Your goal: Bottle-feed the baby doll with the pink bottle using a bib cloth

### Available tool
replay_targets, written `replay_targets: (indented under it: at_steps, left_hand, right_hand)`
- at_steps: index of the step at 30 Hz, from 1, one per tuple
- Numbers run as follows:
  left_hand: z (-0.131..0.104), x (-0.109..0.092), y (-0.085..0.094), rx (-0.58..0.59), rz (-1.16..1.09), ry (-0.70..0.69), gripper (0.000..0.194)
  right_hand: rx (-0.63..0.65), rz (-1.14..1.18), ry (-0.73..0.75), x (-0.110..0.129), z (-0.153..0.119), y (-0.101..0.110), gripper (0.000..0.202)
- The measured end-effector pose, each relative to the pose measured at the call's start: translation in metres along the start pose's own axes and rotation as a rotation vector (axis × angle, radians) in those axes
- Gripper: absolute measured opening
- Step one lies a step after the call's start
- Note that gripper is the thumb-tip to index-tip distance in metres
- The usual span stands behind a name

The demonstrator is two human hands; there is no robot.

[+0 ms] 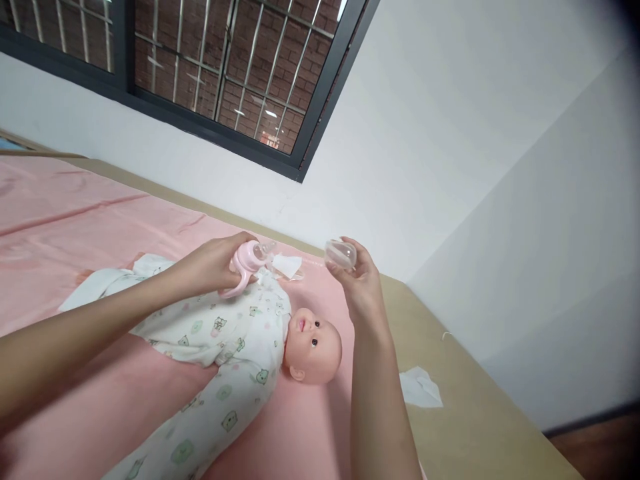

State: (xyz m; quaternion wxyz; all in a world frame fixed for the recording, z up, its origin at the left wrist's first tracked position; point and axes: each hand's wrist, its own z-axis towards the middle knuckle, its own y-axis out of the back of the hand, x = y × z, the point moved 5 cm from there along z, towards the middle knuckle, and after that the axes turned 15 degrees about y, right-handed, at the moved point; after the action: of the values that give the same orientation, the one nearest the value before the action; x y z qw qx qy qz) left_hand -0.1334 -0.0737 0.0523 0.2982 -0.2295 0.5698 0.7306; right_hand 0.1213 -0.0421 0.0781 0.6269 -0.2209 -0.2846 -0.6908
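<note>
A baby doll [313, 343] in patterned white clothes lies on its back on a pink cloth [280, 427], its head toward the right. Above the doll's chest, my left hand [220, 267] is wrapped round a pink baby bottle [245, 261] with a handle; its clear nipple points right. My right hand [361, 277] holds a clear, rounded cap [340, 255] between thumb and fingers, apart from the bottle. A white tissue [287, 266] lies on the cloth behind the doll, between my two hands.
Another white tissue [421, 388] lies on the tan surface [465, 407] to the right of my right forearm. A white wall [380, 167] and a dark-framed window [260, 150] with metal bars stand behind. Another wall closes the right side.
</note>
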Motion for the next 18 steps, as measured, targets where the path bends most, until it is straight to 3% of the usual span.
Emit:
replay_targets:
  at_steps: [3, 5, 9, 14, 16, 18]
  left_hand:
    - [0.015, 0.015, 0.005, -0.063, -0.006, 0.028, 0.043]
    - [0.025, 0.026, 0.007, -0.103, -0.002, 0.038, 0.044]
    - [0.047, 0.052, 0.012, -0.152, -0.018, 0.125, 0.046]
    - [0.073, 0.101, 0.017, -0.238, -0.127, 0.279, 0.061]
    - [0.081, 0.125, 0.018, -0.28, -0.134, 0.328, 0.064]
    - [0.089, 0.145, 0.017, -0.262, -0.124, 0.293, 0.068]
  right_hand:
    - [-0.116, -0.179, -0.153, -0.065, 0.0, 0.04, 0.074]
    - [-0.158, -0.418, -0.27, -0.108, -0.01, 0.063, 0.076]
    - [-0.051, -0.78, -0.391, -0.168, -0.043, 0.083, 0.074]
    - [0.018, -0.889, -0.419, -0.187, -0.069, 0.085, 0.067]
    - [-0.012, -0.898, -0.397, -0.184, -0.07, 0.086, 0.071]
    - [-0.09, -0.919, -0.309, -0.176, -0.067, 0.087, 0.069]
